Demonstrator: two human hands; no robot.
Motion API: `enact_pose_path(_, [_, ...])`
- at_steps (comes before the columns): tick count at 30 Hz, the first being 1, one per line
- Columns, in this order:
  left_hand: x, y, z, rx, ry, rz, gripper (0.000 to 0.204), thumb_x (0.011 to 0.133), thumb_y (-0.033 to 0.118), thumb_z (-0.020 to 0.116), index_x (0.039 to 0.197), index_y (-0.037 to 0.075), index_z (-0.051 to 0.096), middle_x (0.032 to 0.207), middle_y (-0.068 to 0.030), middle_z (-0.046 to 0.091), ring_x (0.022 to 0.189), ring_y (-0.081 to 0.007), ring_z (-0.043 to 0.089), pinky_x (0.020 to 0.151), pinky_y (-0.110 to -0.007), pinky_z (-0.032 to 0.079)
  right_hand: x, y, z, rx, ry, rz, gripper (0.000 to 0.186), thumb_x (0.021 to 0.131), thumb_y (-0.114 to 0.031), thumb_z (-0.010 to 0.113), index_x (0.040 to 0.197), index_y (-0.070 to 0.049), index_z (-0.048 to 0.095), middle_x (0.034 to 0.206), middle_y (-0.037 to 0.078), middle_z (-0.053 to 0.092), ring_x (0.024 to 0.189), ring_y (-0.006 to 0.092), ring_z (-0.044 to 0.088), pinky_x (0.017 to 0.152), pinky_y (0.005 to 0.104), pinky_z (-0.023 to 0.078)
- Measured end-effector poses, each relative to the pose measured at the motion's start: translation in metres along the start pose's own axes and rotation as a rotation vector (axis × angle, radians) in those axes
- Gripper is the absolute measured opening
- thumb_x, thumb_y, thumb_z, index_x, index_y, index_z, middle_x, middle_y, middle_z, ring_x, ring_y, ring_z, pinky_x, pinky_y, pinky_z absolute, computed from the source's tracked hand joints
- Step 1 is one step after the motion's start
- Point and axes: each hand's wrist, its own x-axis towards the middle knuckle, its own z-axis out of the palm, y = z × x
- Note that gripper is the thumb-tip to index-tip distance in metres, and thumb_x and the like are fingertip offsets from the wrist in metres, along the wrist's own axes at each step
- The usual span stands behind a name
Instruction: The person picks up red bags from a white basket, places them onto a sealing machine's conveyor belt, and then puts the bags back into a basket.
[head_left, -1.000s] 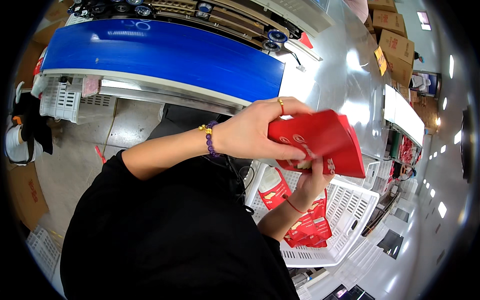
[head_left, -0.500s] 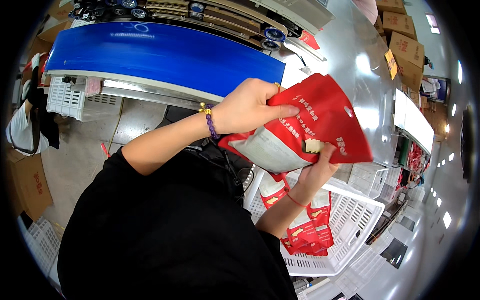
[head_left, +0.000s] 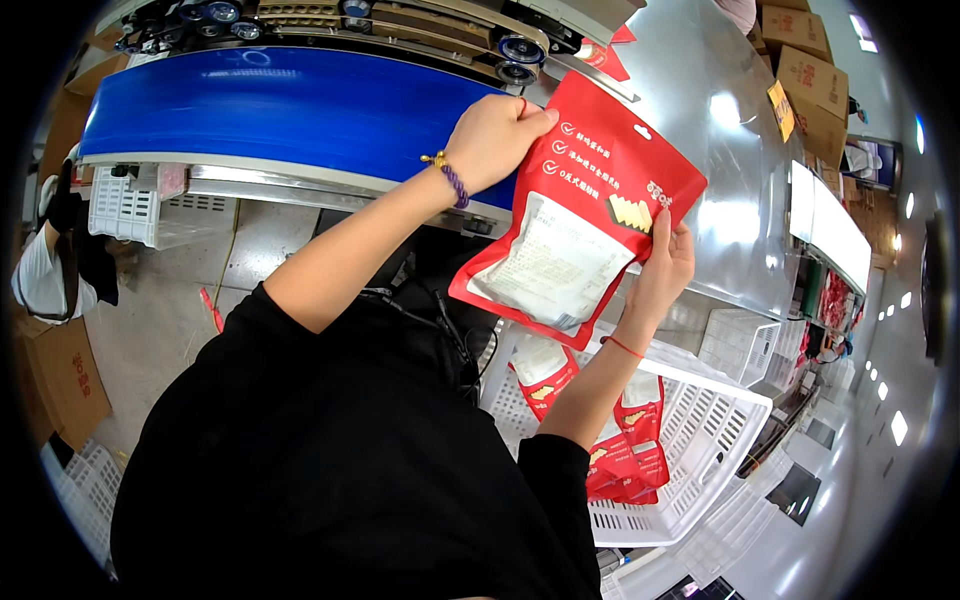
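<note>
Between my two hands hangs a red snack pouch (head_left: 600, 150) with a pale panel, white print and a hang hole near its top edge. My left hand (head_left: 495, 140), with a purple bead bracelet on the wrist, pinches the pouch's left upper edge. My right hand (head_left: 660, 265) grips its right edge, thumb on the front. Below my right forearm stands a white perforated basket (head_left: 715, 435), holding several similar red pouches (head_left: 630, 465) heaped together.
A machine with a blue belt (head_left: 300, 115) and rollers runs along the far left. To its right lies a shiny metal table (head_left: 680, 90) with a red pouch (head_left: 605, 58) on it. Cardboard boxes (head_left: 812, 80) are stacked at the far right. Another person (head_left: 55, 260) is at the left edge.
The pouch has been turned more upright and spread flat, its front now fully showing. My left hand has moved up; my right hand has shifted slightly up along the edge.
</note>
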Motion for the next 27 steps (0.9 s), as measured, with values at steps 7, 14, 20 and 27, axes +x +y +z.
enact_pose_path(7, [0.026, 0.007, -0.018, -0.148, 0.075, -0.198, 0.025, 0.089, 0.026, 0.066, 0.086, 0.002, 0.069, 0.060, 0.0052, 0.050, 0.046, -0.0034, 0.038, 0.041, -0.023, 0.027, 0.040, 0.007, 0.020, 0.105, -0.098, -0.021, 0.027, 0.090, -0.005, 0.066, 0.082, -0.011, 0.042, 0.081, 0.006, 0.065, 0.073, 0.0081, 0.060, 0.064, 0.0202, 0.046])
enact_pose_path(14, [0.008, 0.009, -0.074, 0.412, 0.248, -0.001, 0.038, 0.089, 0.038, 0.062, 0.088, 0.001, 0.071, 0.072, -0.0091, 0.068, 0.062, -0.0172, 0.063, 0.060, -0.031, 0.047, 0.039, 0.004, 0.066, 0.026, -0.200, 0.069, 0.036, 0.089, -0.009, 0.069, 0.073, -0.015, 0.038, 0.067, -0.006, 0.049, 0.058, 0.0013, 0.043, 0.050, 0.0169, 0.035])
enact_pose_path(20, [-0.065, 0.045, -0.134, 0.487, 0.420, 0.156, 0.033, 0.094, 0.034, 0.058, 0.084, 0.006, 0.074, 0.065, -0.0046, 0.067, 0.058, -0.0113, 0.062, 0.054, -0.026, 0.044, 0.027, 0.000, 0.113, -0.006, -0.266, 0.153, 0.034, 0.085, -0.016, 0.074, 0.073, -0.010, 0.043, 0.067, -0.002, 0.050, 0.058, 0.0049, 0.047, 0.044, 0.0215, 0.038])
enact_pose_path(27, [-0.111, 0.087, -0.088, 0.258, 0.117, 0.442, 0.019, 0.094, 0.007, 0.059, 0.084, -0.005, 0.068, 0.072, -0.0030, 0.064, 0.060, -0.0055, 0.053, 0.054, -0.019, 0.038, -0.020, -0.030, 0.034, 0.027, -0.730, 0.163, 0.029, 0.101, -0.019, 0.047, 0.120, 0.004, 0.050, 0.113, 0.022, 0.064, 0.095, 0.0277, 0.068, 0.075, 0.0337, 0.059])
